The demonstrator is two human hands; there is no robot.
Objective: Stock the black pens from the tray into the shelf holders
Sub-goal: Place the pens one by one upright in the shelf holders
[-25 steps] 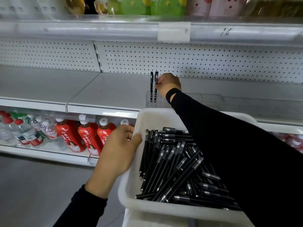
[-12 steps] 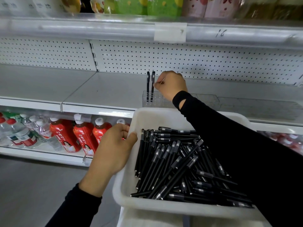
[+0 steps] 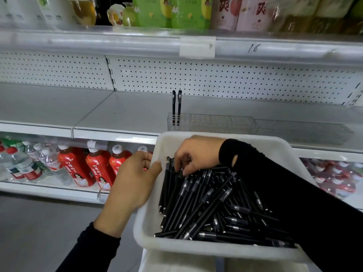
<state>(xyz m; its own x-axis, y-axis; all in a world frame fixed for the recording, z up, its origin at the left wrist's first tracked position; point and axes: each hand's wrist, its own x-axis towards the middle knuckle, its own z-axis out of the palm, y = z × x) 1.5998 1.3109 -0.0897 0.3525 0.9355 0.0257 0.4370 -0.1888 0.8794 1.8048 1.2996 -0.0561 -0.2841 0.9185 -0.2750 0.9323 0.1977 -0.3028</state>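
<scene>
A white tray point(image 3: 206, 250) holds a heap of several black pens point(image 3: 208, 205). My left hand point(image 3: 133, 181) grips the tray's left rim, thumb inside and fingers outside. My right hand point(image 3: 196, 154) reaches down into the tray's far left corner, its fingers curled around the top of a black pen in the heap. On the grey shelf stands a clear shelf holder point(image 3: 212, 122) with two black pens point(image 3: 176, 107) upright at its left end. A black sleeve covers the right side of the tray.
Red and clear drink bottles point(image 3: 86, 167) fill the shelf below on the left. Green and pink packages point(image 3: 176, 10) line the shelf above. A white pegboard point(image 3: 216, 81) backs the grey shelf. More clear holders point(image 3: 298, 130) extend to the right.
My right hand left the upright pens in the holder and came down into the tray, where it now closes on a pen. The left hand still holds the tray rim.
</scene>
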